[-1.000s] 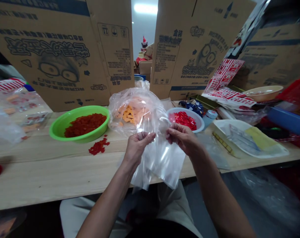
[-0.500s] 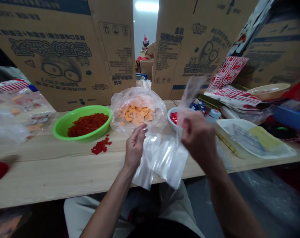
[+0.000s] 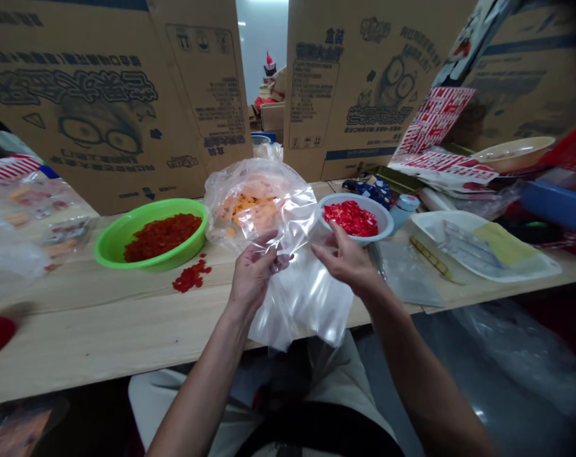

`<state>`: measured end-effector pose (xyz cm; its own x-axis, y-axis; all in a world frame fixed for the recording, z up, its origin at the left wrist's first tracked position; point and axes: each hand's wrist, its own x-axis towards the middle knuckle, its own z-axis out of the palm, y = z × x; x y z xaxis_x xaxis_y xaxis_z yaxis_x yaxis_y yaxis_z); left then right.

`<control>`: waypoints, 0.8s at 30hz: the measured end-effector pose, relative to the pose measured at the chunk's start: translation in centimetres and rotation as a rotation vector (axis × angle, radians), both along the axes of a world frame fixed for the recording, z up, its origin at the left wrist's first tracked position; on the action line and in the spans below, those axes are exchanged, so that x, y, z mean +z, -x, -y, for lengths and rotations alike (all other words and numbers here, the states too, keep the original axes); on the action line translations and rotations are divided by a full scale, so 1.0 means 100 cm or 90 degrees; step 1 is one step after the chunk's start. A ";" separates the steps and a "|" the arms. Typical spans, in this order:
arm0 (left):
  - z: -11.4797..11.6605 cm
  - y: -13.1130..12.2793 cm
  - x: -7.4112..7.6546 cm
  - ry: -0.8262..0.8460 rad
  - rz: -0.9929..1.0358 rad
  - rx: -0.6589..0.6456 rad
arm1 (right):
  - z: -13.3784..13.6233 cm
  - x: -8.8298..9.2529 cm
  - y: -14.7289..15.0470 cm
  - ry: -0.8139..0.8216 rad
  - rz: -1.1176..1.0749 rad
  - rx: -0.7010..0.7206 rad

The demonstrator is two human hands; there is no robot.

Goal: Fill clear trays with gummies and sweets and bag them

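Left hand holding one bag, one green basin nearby

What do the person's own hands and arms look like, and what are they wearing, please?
The left hand and right hand are ungloved, and both forearms are bare, with no sleeve, watch or bracelet visible. Below them show pale trousers and a black garment.

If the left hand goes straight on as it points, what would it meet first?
The left hand would probably meet the bag of orange pieces, beyond the plastic it holds; depth is unclear.
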<state>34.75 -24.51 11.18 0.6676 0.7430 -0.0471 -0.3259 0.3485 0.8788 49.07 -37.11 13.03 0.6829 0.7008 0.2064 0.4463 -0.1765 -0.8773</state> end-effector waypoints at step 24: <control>0.018 -0.030 0.007 -0.063 -0.078 0.015 | 0.019 -0.007 -0.012 -0.123 -0.299 0.094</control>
